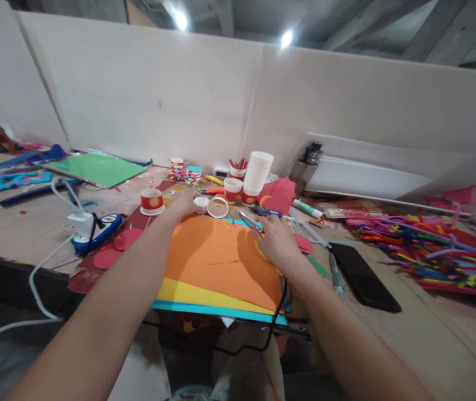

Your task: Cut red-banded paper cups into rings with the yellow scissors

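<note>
My left hand (186, 201) reaches to the back of the orange paper (210, 259), beside a small white cup (200, 204). Its fingers are blurred and partly hidden, so I cannot see whether they grip anything. Next to that cup, a red-and-white paper cup (217, 206) lies on its side, mouth toward me. Over the right part of the paper, my right hand (277, 240) is low with its fingers stretched forward, apart and holding nothing that I can see. Metal scissors (249, 221) lie just ahead of its fingertips. Yellow (204, 295) and blue sheets (221, 312) show under the orange paper.
Stacked white cups (258, 170), a red cup (151, 201) and decorated cups (194, 175) stand behind. Red paper circles (108, 256) and a power strip (98, 234) are left. A black phone (363, 275) and colourful pipe cleaners (438, 250) lie right. A black cable (277, 320) crosses the front edge.
</note>
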The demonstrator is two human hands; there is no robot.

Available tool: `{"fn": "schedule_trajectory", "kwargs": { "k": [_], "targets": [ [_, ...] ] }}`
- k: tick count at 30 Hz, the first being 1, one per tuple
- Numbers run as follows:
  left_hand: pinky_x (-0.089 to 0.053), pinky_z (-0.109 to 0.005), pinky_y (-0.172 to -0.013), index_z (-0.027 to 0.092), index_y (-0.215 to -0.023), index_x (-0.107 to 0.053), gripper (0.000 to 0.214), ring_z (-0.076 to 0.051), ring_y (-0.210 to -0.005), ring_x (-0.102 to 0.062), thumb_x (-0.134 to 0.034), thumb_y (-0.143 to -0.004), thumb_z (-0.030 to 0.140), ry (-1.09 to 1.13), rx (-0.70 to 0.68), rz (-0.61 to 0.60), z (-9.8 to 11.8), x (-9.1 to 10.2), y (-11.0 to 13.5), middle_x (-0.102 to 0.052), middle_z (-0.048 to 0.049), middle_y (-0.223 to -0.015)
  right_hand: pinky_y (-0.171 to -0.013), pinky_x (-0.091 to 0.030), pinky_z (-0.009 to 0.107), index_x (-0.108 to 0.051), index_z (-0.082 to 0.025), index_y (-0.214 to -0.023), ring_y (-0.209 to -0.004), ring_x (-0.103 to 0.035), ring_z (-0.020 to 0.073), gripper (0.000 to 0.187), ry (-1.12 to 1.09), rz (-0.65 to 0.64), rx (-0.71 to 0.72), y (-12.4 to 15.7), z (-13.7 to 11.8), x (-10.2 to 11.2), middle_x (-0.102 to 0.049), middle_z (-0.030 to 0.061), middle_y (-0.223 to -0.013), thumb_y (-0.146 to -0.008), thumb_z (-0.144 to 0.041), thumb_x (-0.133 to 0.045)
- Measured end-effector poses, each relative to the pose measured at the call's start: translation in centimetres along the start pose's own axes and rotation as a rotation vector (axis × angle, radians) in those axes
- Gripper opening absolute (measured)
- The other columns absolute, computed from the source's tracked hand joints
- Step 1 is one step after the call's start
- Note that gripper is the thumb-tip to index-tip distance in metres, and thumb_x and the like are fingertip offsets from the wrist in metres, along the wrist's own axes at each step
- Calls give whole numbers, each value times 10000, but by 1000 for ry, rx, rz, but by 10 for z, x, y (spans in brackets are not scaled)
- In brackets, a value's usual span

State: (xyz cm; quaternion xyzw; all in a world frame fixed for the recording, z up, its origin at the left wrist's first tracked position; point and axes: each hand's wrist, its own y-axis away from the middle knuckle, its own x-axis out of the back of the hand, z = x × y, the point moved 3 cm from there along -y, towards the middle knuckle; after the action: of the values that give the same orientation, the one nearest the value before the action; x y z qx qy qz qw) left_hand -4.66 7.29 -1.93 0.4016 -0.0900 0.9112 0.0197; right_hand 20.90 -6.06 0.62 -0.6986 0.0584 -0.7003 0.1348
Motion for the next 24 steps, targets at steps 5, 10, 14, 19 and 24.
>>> {"fn": "schedule_trajectory", "kwargs": {
  "k": [5,10,14,19,24],
  "targets": [
    [-456,-342,-779,191,-916,-703,467,-288,-902,-633,-842,-472,243,18,8,-1,-2,-5,-1,-706,-99,-953,-930,-413,391,-657,-158,-1178,-1049,-554,269,319,-232,74,185,-17,-21,-2,-626,155,-1148,-913,-298,-550],
    [-473,-369,-762,157,-991,-695,452,-272,-848,-641,-782,-585,337,138,71,91,7,10,1,-697,-103,-910,-869,-476,342,-668,-174,-1103,-952,-601,205,252,-678,224,272,-36,-52,12,-654,110,-1081,-895,-277,-571],
    [-509,-318,-800,160,-1169,-615,554,-189,-919,-647,-752,-654,309,876,-133,22,38,23,13,-667,-108,-1124,-801,-509,311,-638,-212,-1127,-926,-612,180,292,-1030,332,194,-36,-56,20,-649,81,-1111,-891,-373,-575],
    [-485,-247,-710,139,-1139,-643,536,-144,-836,-631,-792,-633,236,1020,-237,-266,75,13,32,-682,-109,-1076,-854,-518,318,-566,-252,-1244,-1050,-593,182,404,-1193,367,179,-31,-37,26,-589,84,-1269,-910,-476,-532],
    [-496,-302,-859,174,-1187,-604,584,-199,-1016,-635,-814,-648,256,944,-347,-332,96,-6,46,-670,-104,-1147,-837,-526,329,-579,-241,-1195,-990,-627,185,457,-1267,277,119,-33,-27,23,-658,71,-1152,-811,-478,-656]
  ]
}}
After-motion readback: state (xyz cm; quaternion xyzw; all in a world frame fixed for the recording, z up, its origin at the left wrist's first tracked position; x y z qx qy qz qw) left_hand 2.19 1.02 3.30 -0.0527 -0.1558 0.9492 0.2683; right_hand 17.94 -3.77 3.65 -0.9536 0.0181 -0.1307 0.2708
